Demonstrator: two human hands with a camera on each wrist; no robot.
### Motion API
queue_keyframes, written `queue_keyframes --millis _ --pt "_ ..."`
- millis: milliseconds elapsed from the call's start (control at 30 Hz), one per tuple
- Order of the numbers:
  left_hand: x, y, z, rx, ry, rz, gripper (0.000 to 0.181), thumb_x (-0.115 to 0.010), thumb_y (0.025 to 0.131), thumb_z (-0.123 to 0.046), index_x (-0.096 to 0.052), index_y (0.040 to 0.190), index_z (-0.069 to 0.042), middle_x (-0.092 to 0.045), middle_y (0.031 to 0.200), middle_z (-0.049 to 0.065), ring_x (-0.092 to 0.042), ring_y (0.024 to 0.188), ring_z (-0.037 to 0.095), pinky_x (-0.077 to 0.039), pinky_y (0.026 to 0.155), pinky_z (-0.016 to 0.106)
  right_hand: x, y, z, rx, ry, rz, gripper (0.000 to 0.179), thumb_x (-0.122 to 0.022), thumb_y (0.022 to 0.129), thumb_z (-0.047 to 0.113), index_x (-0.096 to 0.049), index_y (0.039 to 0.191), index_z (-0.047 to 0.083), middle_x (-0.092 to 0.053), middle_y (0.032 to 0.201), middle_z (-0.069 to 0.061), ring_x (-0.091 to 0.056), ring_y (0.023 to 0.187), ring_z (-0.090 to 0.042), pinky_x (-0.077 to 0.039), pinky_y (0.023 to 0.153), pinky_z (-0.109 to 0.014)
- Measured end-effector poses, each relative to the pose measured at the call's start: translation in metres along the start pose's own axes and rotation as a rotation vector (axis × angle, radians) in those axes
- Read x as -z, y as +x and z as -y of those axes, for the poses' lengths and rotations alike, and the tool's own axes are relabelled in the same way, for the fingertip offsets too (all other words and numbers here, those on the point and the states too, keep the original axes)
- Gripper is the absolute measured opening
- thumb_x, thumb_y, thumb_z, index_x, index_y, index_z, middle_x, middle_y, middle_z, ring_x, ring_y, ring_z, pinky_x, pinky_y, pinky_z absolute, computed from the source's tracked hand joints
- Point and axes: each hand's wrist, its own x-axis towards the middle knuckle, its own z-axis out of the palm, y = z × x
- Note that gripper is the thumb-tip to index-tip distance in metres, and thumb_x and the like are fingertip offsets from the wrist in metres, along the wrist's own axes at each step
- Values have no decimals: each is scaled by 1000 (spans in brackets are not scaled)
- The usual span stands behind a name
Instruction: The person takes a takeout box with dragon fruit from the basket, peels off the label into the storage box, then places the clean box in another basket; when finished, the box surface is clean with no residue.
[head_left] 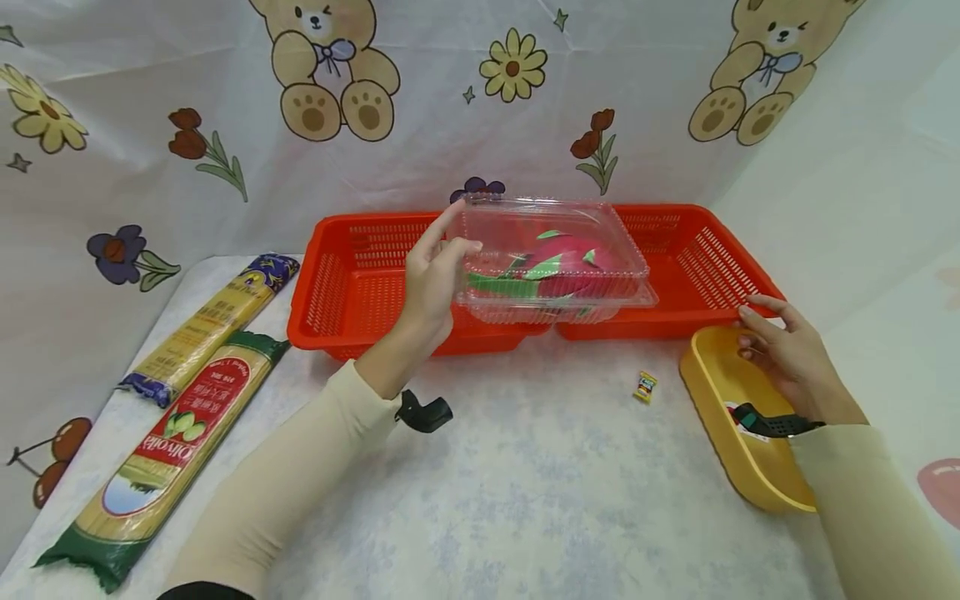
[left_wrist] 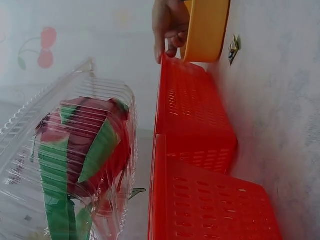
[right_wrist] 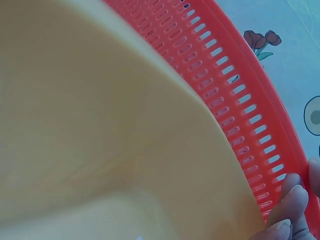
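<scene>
My left hand grips the left edge of a clear plastic clamshell box, thumb and fingers on its lid side. Inside lies a pink dragon fruit with green leaf tips, also visible through the plastic in the left wrist view. The box hangs above two red slotted baskets, the left basket and the right basket, set side by side. At the right basket's near right corner, my right hand pinches the rim, its fingertips showing in the right wrist view.
Below my right hand, a yellow tray touches the right basket's front corner. A small yellow packet lies in front of the baskets. Two long pasta packs lie at left: a green-ended one and a blue-ended one. A printed cloth hangs behind.
</scene>
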Motion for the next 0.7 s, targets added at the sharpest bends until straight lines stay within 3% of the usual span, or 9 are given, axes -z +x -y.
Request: queue_keyframes --millis 100,167,233,333,433,700 --pt "-14 12 6 7 27 -20 51 -63 95 -10 -63 140 -36 -51 76 -4 -29 49 14 -30 49 24 2 1 2 2 -16 -8 51 -68 98 21 -43 143 22 -74 98 1 -64 72 -18 -58 70 -26" --pt "-23 20 10 9 38 -23 52 -64 94 -10 -64 140 -35 -57 95 -12 -29 49 15 -31 50 24 2 2 2 -1 -22 -6 51 -68 98 21 -43 143 22 -74 97 1 -64 72 -18 -58 70 -26" --pt "-32 27 14 12 53 -33 52 -65 93 -11 -64 139 -35 -56 103 -16 -29 49 15 -31 52 25 2 3 1 -1 -32 -5 51 -68 98 21 -44 142 22 -74 97 1 -64 72 -18 -58 70 -27" --pt "-46 36 21 11 69 -41 52 -66 93 -12 -64 138 -37 -57 88 -12 -29 49 16 -32 53 26 1 4 0 2 -39 -7 50 -69 97 22 -44 141 22 -74 98 1 -64 72 -18 -58 69 -27" --pt "-61 42 28 16 98 -51 52 -67 93 -14 -64 138 -40 -48 68 2 -31 50 16 -31 51 26 1 4 0 -5 -35 -9 50 -70 97 23 -45 140 23 -74 99 0 -64 72 -18 -58 69 -27" --pt "-103 56 53 96 211 -95 55 -70 93 -23 -58 143 -43 -44 56 0 -35 48 15 -30 45 25 4 2 0 -4 -24 -11 46 -68 98 22 -46 138 23 -75 97 0 -66 71 -19 -58 68 -27"
